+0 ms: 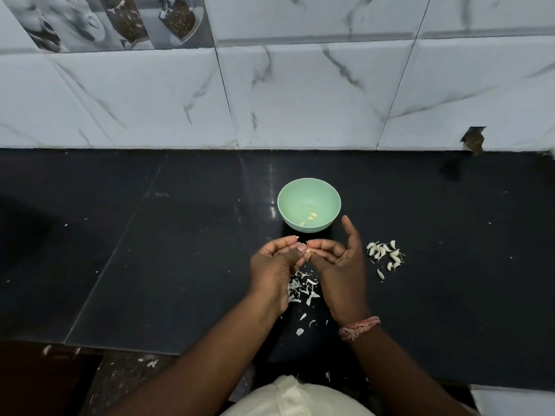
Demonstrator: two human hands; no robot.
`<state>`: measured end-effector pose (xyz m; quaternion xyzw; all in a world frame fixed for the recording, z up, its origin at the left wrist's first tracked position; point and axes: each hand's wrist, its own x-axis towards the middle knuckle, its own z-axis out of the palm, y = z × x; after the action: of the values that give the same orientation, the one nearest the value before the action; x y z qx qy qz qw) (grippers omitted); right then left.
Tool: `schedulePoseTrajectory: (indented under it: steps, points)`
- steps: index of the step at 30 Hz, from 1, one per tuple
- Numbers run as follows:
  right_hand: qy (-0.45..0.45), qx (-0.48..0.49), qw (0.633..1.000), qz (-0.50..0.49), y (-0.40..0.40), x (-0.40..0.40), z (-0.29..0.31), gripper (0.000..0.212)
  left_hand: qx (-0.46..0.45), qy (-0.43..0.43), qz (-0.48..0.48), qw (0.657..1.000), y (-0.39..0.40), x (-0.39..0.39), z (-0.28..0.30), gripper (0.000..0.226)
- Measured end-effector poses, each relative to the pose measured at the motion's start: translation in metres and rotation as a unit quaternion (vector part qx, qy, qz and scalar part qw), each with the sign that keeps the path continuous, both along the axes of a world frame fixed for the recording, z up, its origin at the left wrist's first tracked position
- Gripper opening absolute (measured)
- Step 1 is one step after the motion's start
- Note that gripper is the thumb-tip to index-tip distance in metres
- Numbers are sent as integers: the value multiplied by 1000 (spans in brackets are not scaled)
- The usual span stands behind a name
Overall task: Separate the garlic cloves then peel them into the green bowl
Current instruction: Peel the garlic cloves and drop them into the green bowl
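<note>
A green bowl (308, 190) stands on the black counter with three peeled cloves (310, 218) lying in its bottom. Just in front of the bowl, my left hand (274, 265) and my right hand (339, 259) meet fingertip to fingertip and pinch one small garlic clove (308, 251) between them. My right index finger points up toward the bowl. A cluster of several unpeeled cloves (384, 255) lies to the right of my right hand. White peel scraps (300, 288) are heaped on the counter under my hands.
The black counter (150, 250) runs to a white marble-tiled wall (300, 100) behind the bowl. More peel bits (301, 325) lie near the front edge, between my forearms. A pink thread band (359, 327) circles my right wrist.
</note>
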<state>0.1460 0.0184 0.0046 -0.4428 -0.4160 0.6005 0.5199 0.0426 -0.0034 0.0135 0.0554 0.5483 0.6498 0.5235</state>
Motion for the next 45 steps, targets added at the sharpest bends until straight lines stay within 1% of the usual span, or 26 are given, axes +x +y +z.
schedulePoseTrajectory:
  steps: [5, 9, 12, 16, 18, 20, 23, 26, 28, 30, 33, 35, 38, 41, 43, 45]
  points:
    - [-2, 0, 1000, -17, -4, -3, 0, 89, 13, 5, 32, 999, -4, 5, -4, 25]
    - [13, 2, 1000, -27, -5, -3, -1, 89, 29, 31, 19, 999, -7, 4, -4, 27]
    - [-9, 16, 1000, -20, -8, -2, -2, 88, 24, 82, -7, 996, -9, 2, -5, 24]
    - [-42, 34, 999, 5, -11, -3, -8, 89, 16, 172, -41, 984, -10, -2, -9, 24]
    - [-51, 40, 998, 13, -11, -4, -11, 90, 7, 190, -49, 981, -9, -4, -10, 25]
    - [-52, 44, 997, 22, -12, -5, -14, 91, 1, 170, -45, 984, -8, -4, -9, 25]
    - [-30, 40, 999, 21, -11, -4, -14, 89, -9, 110, -31, 993, -6, -4, -8, 23]
    - [35, 12, 999, 10, -6, -2, -12, 84, -1, 7, -5, 1000, -5, -4, -6, 21]
    - [89, -13, 996, 6, -3, -2, -12, 79, 5, -44, 7, 999, -5, -5, -5, 20]
    - [144, -47, 989, 5, 0, -3, -11, 74, 3, -60, 12, 998, -4, -7, -5, 20]
    - [224, -101, 969, 1, 6, -4, -9, 67, -5, -56, 16, 998, -1, -11, -5, 20]
    - [255, -121, 959, -3, 11, -5, -7, 62, -13, -47, 17, 999, 0, -12, -6, 19]
    - [262, -137, 955, -15, 22, -8, -6, 57, -21, -35, 9, 999, 2, -13, -9, 16]
    - [238, -136, 961, -34, 36, -12, -6, 54, -40, -30, 4, 999, 5, -15, -13, 16]
    - [192, -123, 973, -46, 47, -15, -6, 53, -54, -27, 3, 998, 7, -16, -16, 16]
    - [115, -90, 988, -57, 57, -16, -7, 53, -69, -25, 4, 997, 8, -18, -19, 17]
